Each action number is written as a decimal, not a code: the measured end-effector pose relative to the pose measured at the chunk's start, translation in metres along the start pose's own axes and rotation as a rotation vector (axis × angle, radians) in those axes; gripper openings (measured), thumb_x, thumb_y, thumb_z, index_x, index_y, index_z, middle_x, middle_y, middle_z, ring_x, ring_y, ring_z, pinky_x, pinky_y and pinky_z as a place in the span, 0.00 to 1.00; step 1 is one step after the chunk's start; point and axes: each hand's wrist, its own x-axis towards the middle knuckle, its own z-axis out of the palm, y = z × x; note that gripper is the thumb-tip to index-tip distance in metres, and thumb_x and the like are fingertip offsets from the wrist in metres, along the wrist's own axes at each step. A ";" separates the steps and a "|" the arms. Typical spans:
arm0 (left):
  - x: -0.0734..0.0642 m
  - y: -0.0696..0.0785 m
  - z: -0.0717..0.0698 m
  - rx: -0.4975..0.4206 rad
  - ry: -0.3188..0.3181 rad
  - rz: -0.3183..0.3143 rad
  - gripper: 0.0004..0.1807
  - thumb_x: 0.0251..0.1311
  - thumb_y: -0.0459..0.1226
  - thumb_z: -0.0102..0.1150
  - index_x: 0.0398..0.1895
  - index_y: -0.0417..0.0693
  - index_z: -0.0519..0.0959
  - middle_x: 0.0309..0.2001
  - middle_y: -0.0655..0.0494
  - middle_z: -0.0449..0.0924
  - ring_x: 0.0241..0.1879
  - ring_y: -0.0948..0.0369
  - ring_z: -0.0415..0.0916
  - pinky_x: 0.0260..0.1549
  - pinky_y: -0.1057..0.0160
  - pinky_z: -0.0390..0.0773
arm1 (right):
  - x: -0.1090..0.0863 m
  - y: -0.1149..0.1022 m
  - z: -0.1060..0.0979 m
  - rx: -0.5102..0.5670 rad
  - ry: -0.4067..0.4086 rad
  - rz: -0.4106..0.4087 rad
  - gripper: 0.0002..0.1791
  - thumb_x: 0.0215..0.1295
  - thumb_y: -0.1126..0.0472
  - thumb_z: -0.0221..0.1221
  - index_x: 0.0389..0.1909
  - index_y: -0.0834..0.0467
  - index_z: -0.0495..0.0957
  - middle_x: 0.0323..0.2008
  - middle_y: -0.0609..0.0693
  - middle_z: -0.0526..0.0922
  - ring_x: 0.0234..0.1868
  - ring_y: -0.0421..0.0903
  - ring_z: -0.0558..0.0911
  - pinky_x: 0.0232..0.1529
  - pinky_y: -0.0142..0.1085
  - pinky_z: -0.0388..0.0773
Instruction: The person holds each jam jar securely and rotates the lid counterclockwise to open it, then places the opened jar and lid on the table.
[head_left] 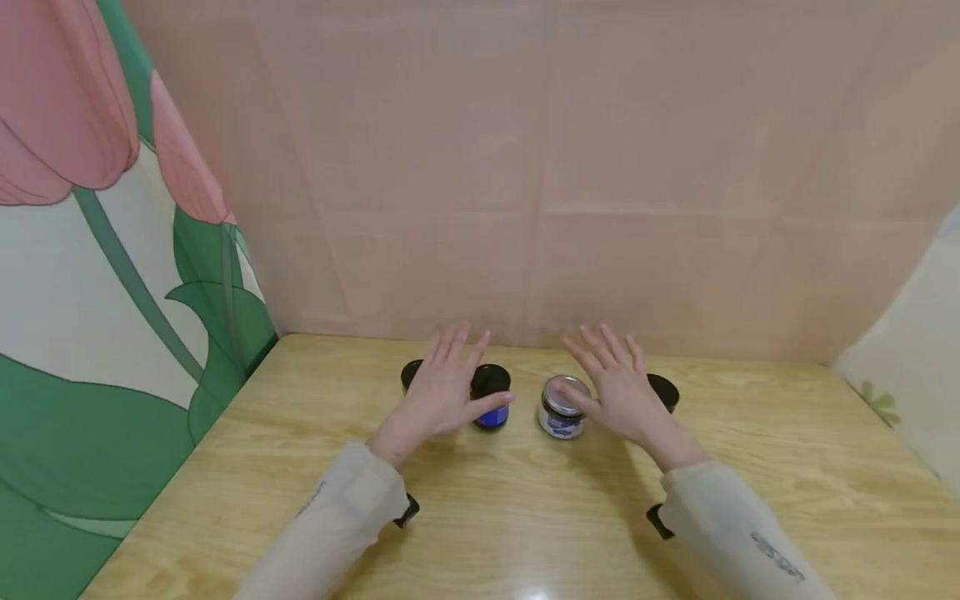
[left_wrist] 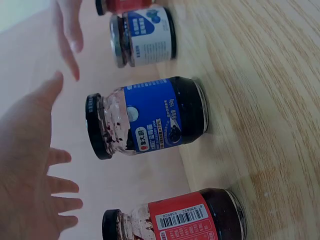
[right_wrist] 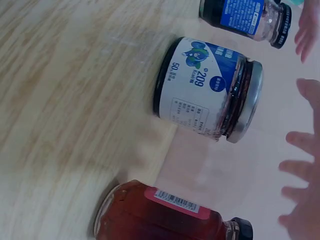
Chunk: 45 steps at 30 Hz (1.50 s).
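Observation:
Both hands hover palm down over jars, fingers straight and spread, holding nothing. My left hand (head_left: 438, 396) is above a jam jar with a black lid (head_left: 410, 372) and red label (left_wrist: 182, 220), which it partly hides. By its thumb stands a blue-labelled blueberry jam jar (head_left: 492, 416), also black-lidded. My right hand (head_left: 618, 400) has its thumb over the silver lid of a white-and-blue-labelled jar (head_left: 561, 425); whether it touches is unclear. Behind that hand is a jar of dark red contents (right_wrist: 170, 215) with a black lid (head_left: 664, 390). The jars stand upright in a row.
The jars stand toward the back of a wood-grain table (head_left: 510, 517). A pinkish cloth backdrop (head_left: 540, 167) rises behind its far edge. At the left hangs a tulip-patterned cloth (head_left: 150, 308). Dark straps or mounts show under both sleeve cuffs.

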 end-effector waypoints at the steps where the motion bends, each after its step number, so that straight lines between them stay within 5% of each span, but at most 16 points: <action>1: 0.000 0.000 0.000 -0.013 0.008 0.008 0.51 0.59 0.72 0.33 0.77 0.51 0.43 0.76 0.41 0.38 0.76 0.47 0.35 0.73 0.49 0.40 | 0.000 0.000 0.000 0.004 0.029 -0.025 0.38 0.66 0.41 0.55 0.71 0.54 0.60 0.74 0.61 0.53 0.75 0.62 0.45 0.70 0.62 0.33; 5: 0.002 0.001 -0.001 -0.030 0.066 0.034 0.43 0.67 0.65 0.34 0.74 0.46 0.55 0.73 0.42 0.53 0.73 0.49 0.49 0.72 0.52 0.47 | -0.001 0.001 0.002 0.012 0.141 -0.105 0.29 0.64 0.49 0.60 0.62 0.60 0.72 0.67 0.61 0.67 0.71 0.62 0.58 0.68 0.61 0.46; 12: 0.001 -0.003 -0.003 -0.031 0.323 0.061 0.22 0.67 0.49 0.52 0.53 0.42 0.77 0.54 0.49 0.77 0.57 0.53 0.73 0.61 0.56 0.69 | -0.002 0.002 0.002 0.096 0.258 -0.126 0.15 0.62 0.59 0.62 0.47 0.63 0.81 0.50 0.59 0.82 0.57 0.60 0.74 0.60 0.58 0.62; 17: -0.002 -0.007 -0.006 -0.063 0.440 0.061 0.14 0.61 0.42 0.60 0.42 0.40 0.81 0.42 0.50 0.81 0.45 0.54 0.78 0.50 0.58 0.77 | -0.004 0.003 -0.002 0.143 0.248 -0.058 0.11 0.63 0.59 0.60 0.43 0.59 0.82 0.44 0.56 0.84 0.49 0.57 0.80 0.49 0.53 0.75; 25: -0.010 -0.016 -0.012 -0.086 0.492 0.042 0.12 0.59 0.41 0.61 0.39 0.41 0.82 0.39 0.50 0.81 0.43 0.53 0.78 0.47 0.56 0.77 | -0.002 0.000 -0.006 0.147 0.244 -0.047 0.09 0.63 0.59 0.60 0.40 0.58 0.83 0.42 0.56 0.85 0.45 0.57 0.82 0.43 0.53 0.79; 29: -0.019 -0.025 -0.009 -0.109 0.466 0.018 0.20 0.57 0.46 0.63 0.43 0.39 0.80 0.43 0.48 0.80 0.46 0.51 0.77 0.49 0.54 0.77 | -0.004 -0.003 -0.005 0.135 0.266 -0.079 0.09 0.62 0.59 0.61 0.39 0.58 0.83 0.40 0.54 0.86 0.41 0.56 0.84 0.37 0.50 0.81; 36: -0.031 -0.039 -0.008 -0.164 0.314 -0.108 0.44 0.52 0.60 0.62 0.61 0.36 0.68 0.56 0.42 0.73 0.56 0.47 0.72 0.56 0.50 0.73 | -0.005 -0.010 -0.004 0.154 0.329 -0.115 0.07 0.61 0.62 0.61 0.38 0.58 0.83 0.37 0.52 0.86 0.36 0.52 0.85 0.30 0.45 0.81; 45: -0.040 -0.050 0.000 -0.353 0.268 -0.229 0.52 0.44 0.59 0.70 0.66 0.36 0.63 0.61 0.40 0.70 0.60 0.45 0.68 0.58 0.47 0.71 | -0.004 -0.015 -0.001 0.166 0.378 -0.149 0.05 0.59 0.64 0.62 0.36 0.58 0.83 0.33 0.51 0.86 0.33 0.49 0.84 0.29 0.44 0.80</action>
